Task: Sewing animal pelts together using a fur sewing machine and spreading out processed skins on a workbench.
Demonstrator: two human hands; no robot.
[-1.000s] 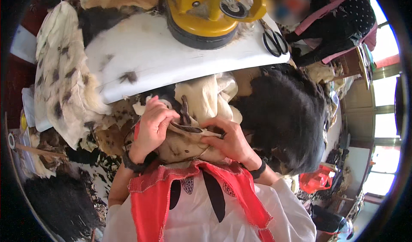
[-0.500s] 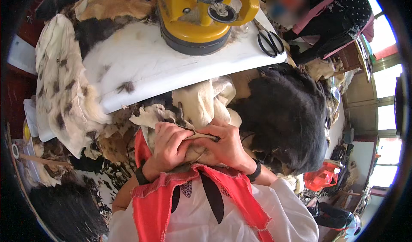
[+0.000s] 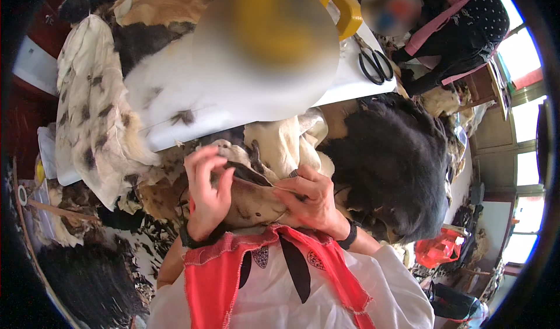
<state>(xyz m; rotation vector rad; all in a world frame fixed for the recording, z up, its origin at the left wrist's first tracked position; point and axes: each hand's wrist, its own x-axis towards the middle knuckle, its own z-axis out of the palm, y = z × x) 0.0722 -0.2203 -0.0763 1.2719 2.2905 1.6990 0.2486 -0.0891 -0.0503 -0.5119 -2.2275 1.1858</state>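
Note:
A pale tan hide (image 3: 251, 203) with a dark fur edge lies across my lap, spread between my two hands. My right hand (image 3: 312, 200) pinches its edge, thumb and fingers pressed together; a small dark band shows by the fingers. Lifted off the hide's left part, my left hand (image 3: 207, 192) has its fingers apart and curved, with nothing in them. Just beyond the hands hangs a cream-coloured pelt (image 3: 280, 145), its folds bunched below the white tabletop. Whether anything small sits in my right fingertips is hidden.
On the white table (image 3: 227, 107) stands a yellow machine (image 3: 344, 11), mostly blurred. Black-handled scissors (image 3: 375, 65) lie at its right. A spotted white pelt (image 3: 87, 113) drapes over the left end; a large black pelt (image 3: 391, 165) hangs at right. A person (image 3: 461, 31) bends at the far right.
My left hand has let go of the hide's edge, moved left and opened. The right hand keeps its pinch, slightly shifted. More of the hide's surface shows between them.

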